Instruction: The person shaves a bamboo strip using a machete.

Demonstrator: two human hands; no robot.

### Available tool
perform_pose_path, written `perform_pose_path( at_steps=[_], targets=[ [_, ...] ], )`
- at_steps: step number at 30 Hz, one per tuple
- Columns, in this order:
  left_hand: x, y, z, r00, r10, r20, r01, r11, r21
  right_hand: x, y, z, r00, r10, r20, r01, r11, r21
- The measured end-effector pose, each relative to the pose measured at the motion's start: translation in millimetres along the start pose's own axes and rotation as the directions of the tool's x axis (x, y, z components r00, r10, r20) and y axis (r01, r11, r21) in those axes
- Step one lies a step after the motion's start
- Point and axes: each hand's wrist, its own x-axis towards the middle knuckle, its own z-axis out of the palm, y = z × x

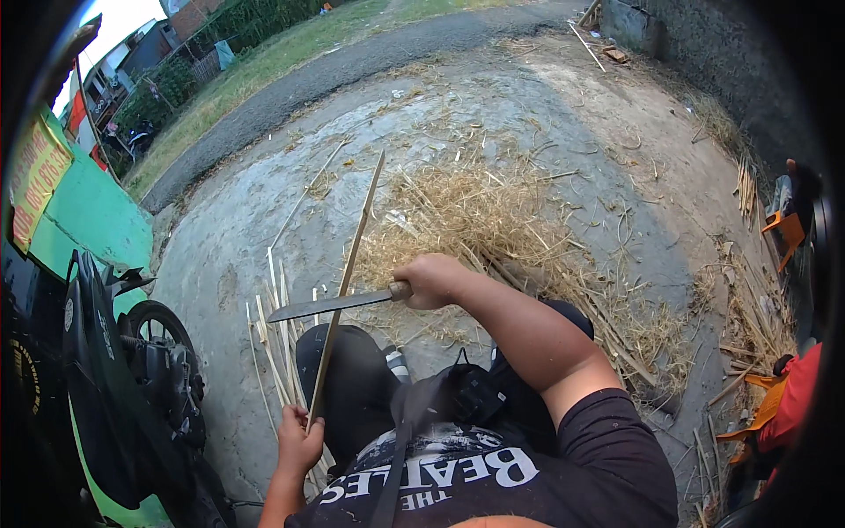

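Note:
My right hand point(429, 281) is closed round the wooden handle of a long-bladed knife point(330, 305), whose blade points left. The blade lies across a long, thin bamboo strip point(356, 242), and the two appear to touch. My left hand point(300, 440) grips the lower end of that strip beside my left knee. From there the strip slants up and away past the blade. Several pale bamboo strips point(280, 356) lie on the ground left of my knee. Beyond my right hand is a heap of curly shavings point(466, 207).
A black motorbike point(123, 378) stands close on my left, by a green panel point(97, 211). At the right edge are a person in a red shirt point(792, 400), an orange chair point(761, 409) and scattered sticks point(748, 308). A grey wall point(704, 66) rises at the far right.

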Motion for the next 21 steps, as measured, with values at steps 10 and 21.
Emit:
perform_pose_path(
  at_steps=[10, 21],
  targets=[
    [-24, -21, 3, 0.993, -0.087, 0.076, 0.082, 0.995, 0.062, -11, -26, 7, 0.993, -0.099, 0.067, 0.089, 0.986, 0.144],
    [-7, 10, 9, 0.997, 0.052, -0.062, -0.037, 0.974, 0.225, 20, -16, 34, 0.997, 0.075, 0.014, -0.075, 0.995, 0.069]
  ],
)
